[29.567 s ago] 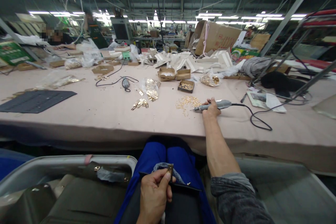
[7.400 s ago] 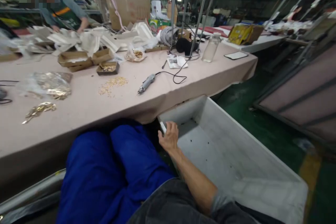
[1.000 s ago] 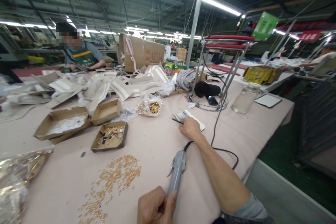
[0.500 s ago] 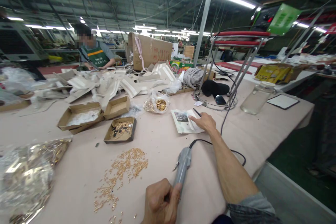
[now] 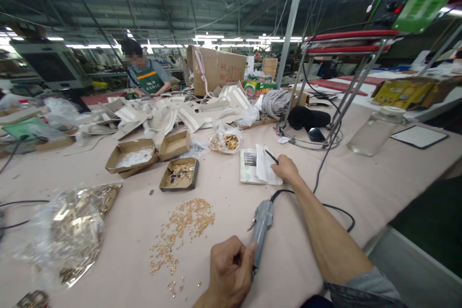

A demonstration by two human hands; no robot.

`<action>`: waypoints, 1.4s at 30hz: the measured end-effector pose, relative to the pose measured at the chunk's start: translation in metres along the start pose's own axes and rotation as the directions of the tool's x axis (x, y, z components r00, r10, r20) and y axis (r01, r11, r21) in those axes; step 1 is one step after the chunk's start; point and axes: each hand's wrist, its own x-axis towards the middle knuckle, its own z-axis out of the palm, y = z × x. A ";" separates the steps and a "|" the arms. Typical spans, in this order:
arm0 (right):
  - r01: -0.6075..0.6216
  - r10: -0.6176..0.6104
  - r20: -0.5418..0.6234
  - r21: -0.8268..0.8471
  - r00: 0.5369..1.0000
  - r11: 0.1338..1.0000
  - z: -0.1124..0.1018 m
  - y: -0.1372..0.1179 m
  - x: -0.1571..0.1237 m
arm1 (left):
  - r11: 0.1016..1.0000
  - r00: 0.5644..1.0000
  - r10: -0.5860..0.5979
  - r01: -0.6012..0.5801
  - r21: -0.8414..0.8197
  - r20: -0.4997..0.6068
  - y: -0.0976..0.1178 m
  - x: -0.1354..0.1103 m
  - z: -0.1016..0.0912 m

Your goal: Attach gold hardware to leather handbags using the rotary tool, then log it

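Observation:
My right hand (image 5: 286, 169) is closed around a dark pen (image 5: 271, 156) at the right edge of an open booklet (image 5: 249, 166). One white page (image 5: 261, 162) of the booklet stands partly raised, close to the pen. Below, my left hand (image 5: 229, 267) forms a fist over the table, and its curled fingers hide whatever may be inside. The thumb side of this fist lies against the lower end of a grey electric screwdriver (image 5: 262, 231), which rests on the table with its cord running off at the top.
Small gold fasteners (image 5: 187, 221) lie scattered left of my hands. Behind them are cardboard trays (image 5: 179, 174), a bag of gold parts (image 5: 227, 139) and a larger bag (image 5: 77, 226). An upturned stool (image 5: 346, 43) and a glass jar (image 5: 375, 132) stand right. A person (image 5: 146, 74) works across the table.
The booklet's page has swung up more upright, and my right hand has shifted off it to the booklet's right edge. The view has turned left. My left hand stays in a fist.

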 end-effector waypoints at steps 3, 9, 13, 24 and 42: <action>0.023 -0.016 -0.020 0.386 1.000 0.922 0.003 0.010 0.007 | 1.000 0.999 -0.013 0.014 0.024 -0.052 -0.002 0.013 -0.008; 0.036 -0.056 0.000 0.768 0.998 0.639 0.001 0.014 0.006 | 0.979 0.985 -0.166 0.171 0.112 -0.051 -0.027 0.043 -0.032; 0.155 -0.150 -0.066 0.678 0.986 0.719 0.006 0.007 0.000 | 0.945 0.950 -0.311 0.307 0.112 0.016 -0.039 0.048 -0.037; 0.279 -0.328 -0.053 0.666 0.943 0.692 0.016 0.010 -0.001 | 0.834 0.864 -0.449 0.314 0.453 0.228 -0.045 0.122 0.045; 0.245 -0.696 0.232 0.823 0.680 0.513 0.003 -0.009 -0.034 | 0.336 0.493 -0.859 0.747 -0.574 0.139 -0.061 0.160 0.091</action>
